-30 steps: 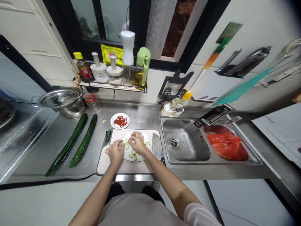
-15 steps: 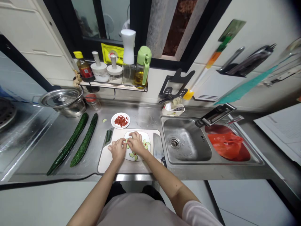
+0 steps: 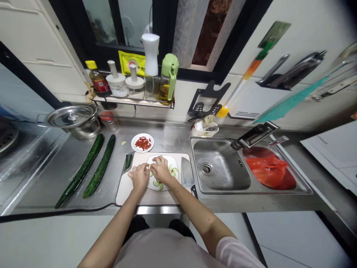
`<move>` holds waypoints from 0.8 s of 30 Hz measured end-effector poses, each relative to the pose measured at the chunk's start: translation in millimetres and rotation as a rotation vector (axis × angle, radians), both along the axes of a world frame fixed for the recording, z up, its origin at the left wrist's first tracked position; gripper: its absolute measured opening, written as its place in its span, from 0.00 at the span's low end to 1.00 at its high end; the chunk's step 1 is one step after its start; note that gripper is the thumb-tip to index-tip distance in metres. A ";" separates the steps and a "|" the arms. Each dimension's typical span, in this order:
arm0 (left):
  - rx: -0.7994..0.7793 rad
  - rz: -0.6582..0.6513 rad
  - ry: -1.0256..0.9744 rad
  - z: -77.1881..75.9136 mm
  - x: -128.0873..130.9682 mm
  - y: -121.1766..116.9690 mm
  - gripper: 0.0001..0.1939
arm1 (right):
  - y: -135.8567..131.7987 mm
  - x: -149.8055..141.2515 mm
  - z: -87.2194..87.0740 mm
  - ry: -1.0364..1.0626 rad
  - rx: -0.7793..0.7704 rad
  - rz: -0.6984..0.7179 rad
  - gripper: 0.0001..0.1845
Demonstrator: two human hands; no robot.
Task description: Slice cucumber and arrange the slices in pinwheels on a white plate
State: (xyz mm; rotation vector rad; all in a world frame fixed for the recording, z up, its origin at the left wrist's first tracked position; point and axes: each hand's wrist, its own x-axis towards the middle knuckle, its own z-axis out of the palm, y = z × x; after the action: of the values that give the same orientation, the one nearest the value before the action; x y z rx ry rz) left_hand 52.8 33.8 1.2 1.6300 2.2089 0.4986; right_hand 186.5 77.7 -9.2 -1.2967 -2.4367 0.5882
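Note:
On the cutting board (image 3: 128,191) lies a white plate (image 3: 170,160) with thin green-edged cucumber slices (image 3: 157,185) arranged in small pinwheels, red bits at their centres. My left hand (image 3: 140,175) is at the plate's left side, its fingers pinched at a cucumber slice (image 3: 151,172). From the right, my right hand (image 3: 161,170) reaches over the plate, fingers curled down on the same group of slices. The fingertips of both hands nearly meet and partly cover these slices. Just behind the board, a small white dish (image 3: 142,150) holds chopped red pieces.
Two whole cucumbers (image 3: 80,171) lie to the left, near a lidded steel pot (image 3: 74,121). A knife (image 3: 187,173) rests on the board's right side, and a cut cucumber piece (image 3: 128,161) on its left. The sink (image 3: 223,167) is at the right; a seasoning shelf (image 3: 134,99) hangs behind.
Both hands stay at the same slices with only tiny finger movement. The view has shifted very slightly.

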 end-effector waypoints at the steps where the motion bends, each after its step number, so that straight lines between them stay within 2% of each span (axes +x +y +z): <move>1: 0.000 0.001 -0.002 0.4 -0.1 0.0 0.13 | -0.3 0.6 1.2 0.008 0.001 -0.011 0.07; 10: 0.014 0.018 -0.008 0.7 -5.3 -0.9 0.13 | 0.5 4.7 4.7 0.054 -0.012 -0.039 0.08; 16: 0.017 0.008 -0.003 2.4 -4.1 -1.2 0.13 | 1.2 8.5 6.8 0.050 -0.019 -0.127 0.07; 24: -0.029 -0.033 -0.009 4.4 1.9 2.7 0.13 | -0.2 3.2 0.4 0.004 -0.001 -0.094 0.06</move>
State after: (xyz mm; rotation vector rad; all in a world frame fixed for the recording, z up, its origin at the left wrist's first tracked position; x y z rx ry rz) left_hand 54.7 36.6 5.7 1.6437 2.1692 0.4622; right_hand 189.7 77.6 -8.8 -1.4003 -2.3573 0.5670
